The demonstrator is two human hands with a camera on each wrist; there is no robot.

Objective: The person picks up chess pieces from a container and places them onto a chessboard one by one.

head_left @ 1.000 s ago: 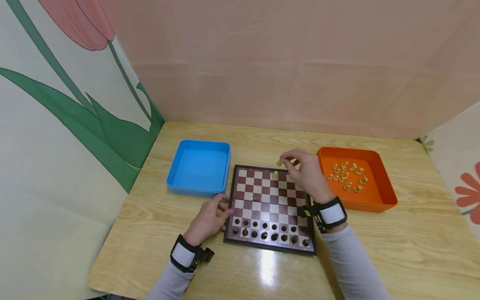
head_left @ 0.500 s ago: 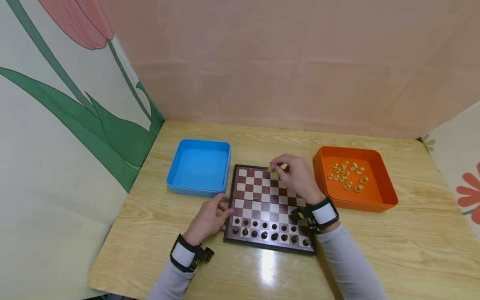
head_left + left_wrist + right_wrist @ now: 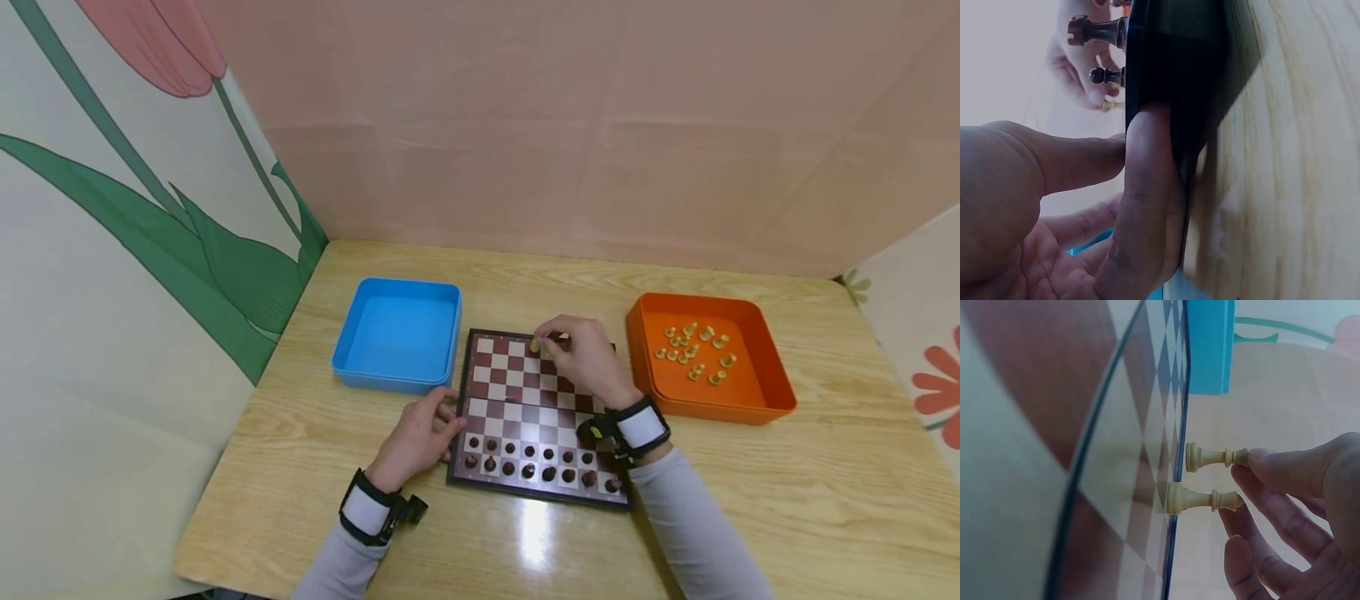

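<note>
While left hand [image 3: 416, 435] steadies board edge [image 3: 457, 417], right hand [image 3: 581, 354] pinches pawn [image 3: 1216, 456]

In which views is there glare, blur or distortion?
Head view: a bright glare patch on the table just in front of the chessboard; wide-angle bending at the edges. Left wrist view: the left hand is near, dim and soft. Right wrist view: the near board surface is blurred, the two pale pieces sharper.

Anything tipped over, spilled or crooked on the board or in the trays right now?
Nothing stands out. The dark pieces stand in two tidy rows on the near side of the chessboard. The pale pieces lie loose inside the orange tray, none outside it. The right hand sets a pale piece upright beside another.
</note>
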